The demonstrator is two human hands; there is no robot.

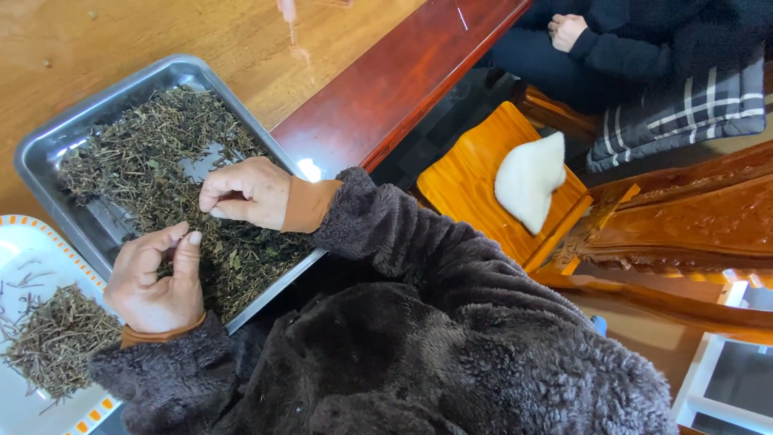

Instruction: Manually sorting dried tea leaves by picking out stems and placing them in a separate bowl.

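Tray: metal tray (48,149) was set on wooden table (121,32), filled with dried herb stems (145,153).
Herb handling: stems were judged light, brittle, loose and easily scattered; best pinched in small tufts at the fingertips.
Left hand: left hand (157,282) was held at tray's near edge, fingers curled together, thumb raised; a held stem could not be told.
Right hand: right hand (245,192) was hovered over tray's middle, fingers bunched in a pinch; contents could not be told.
Plate: orange-rimmed plate (24,234) beside tray's near corner held sorted stem pile (56,338).
Bystander: another person's hand (566,31) was seen well beyond tray.
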